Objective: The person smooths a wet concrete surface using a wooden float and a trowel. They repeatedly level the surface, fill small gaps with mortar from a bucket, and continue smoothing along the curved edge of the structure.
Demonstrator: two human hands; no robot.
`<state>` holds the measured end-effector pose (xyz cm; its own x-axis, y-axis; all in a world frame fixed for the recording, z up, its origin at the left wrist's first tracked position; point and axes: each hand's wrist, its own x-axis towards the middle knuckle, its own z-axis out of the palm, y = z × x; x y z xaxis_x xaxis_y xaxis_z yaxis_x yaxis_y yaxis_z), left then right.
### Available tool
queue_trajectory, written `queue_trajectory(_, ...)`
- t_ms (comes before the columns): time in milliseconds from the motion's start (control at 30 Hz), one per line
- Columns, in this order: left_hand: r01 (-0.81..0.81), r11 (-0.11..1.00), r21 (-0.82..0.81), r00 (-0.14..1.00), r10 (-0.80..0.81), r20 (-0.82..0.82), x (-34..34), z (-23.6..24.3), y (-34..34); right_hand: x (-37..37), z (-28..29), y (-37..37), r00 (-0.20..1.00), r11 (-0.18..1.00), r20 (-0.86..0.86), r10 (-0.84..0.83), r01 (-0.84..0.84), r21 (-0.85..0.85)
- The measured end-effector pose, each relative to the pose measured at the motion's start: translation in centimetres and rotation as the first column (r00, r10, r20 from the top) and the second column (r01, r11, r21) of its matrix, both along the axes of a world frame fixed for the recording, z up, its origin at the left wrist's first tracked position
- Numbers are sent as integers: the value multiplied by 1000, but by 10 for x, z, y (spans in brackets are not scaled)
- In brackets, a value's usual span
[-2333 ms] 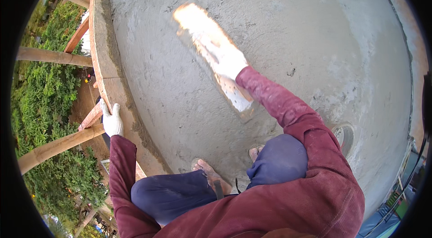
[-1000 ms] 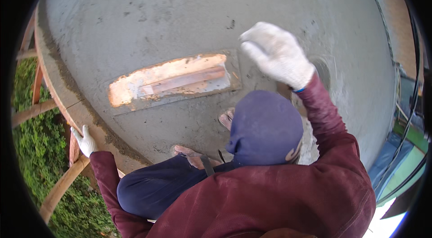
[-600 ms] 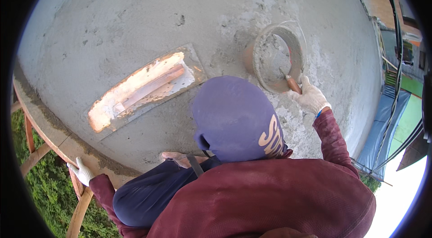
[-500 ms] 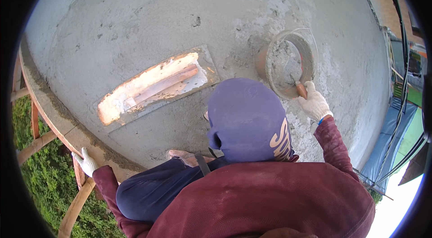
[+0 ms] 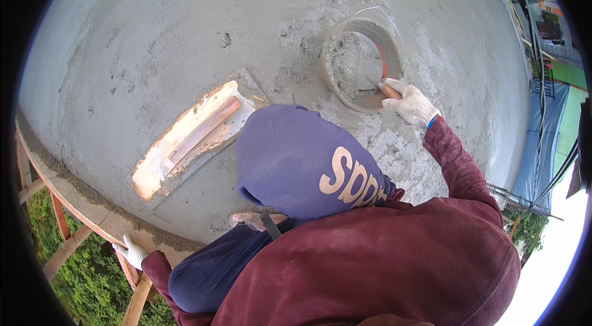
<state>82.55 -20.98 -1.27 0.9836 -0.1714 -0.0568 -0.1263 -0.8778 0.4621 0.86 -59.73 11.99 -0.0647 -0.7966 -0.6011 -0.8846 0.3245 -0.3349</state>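
Note:
My right hand [image 5: 410,103], in a white knit glove, is closed around the short wooden handle of a trowel [image 5: 390,90]. The trowel's blade is sunk from sight in a round bucket [image 5: 333,87] holding wet grey mortar, at the right of centre. Further left on the wet cement surface lies a large plastering float [image 5: 197,132], its wooden grip facing up and nobody touching it. My left hand [image 5: 131,253], also gloved, rests at the curved outer edge [image 5: 114,225] of the slab, thumb and fingers apart.
A wooden frame [image 5: 68,252] stands outside the edge, with green plants [image 5: 92,286] below it. Purple-blue cloth [image 5: 290,153] with printing covers part of the centre near me. Black cables [image 5: 542,116] and a blue sheet [image 5: 546,147] are at the far right.
The whole view has turned, so bucket, float and hands sit differently in the picture. My right hand keeps the trowel at the bucket's near-right rim; my left hand stays at the edge.

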Motion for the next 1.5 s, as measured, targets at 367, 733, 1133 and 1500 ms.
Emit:
queue_trajectory(367,8,999,-54,1000,-10,-29,-7,1,-2,-29,26,61,872,926,314,-376,367,91)
queue_trajectory(733,88,996,7,991,-88,104,1,-4,-7,-21,81,18,938,978,324,-120,168,-125)
queue_trajectory(1133,91,996,23,992,-93,90,-16,-2,-13,269,16,-253,674,563,-75,735,-668,-487)
queue_trajectory(1500,59,998,-12,994,-57,95,-15,15,0,407,-77,-321,588,524,-156,793,-790,-318)
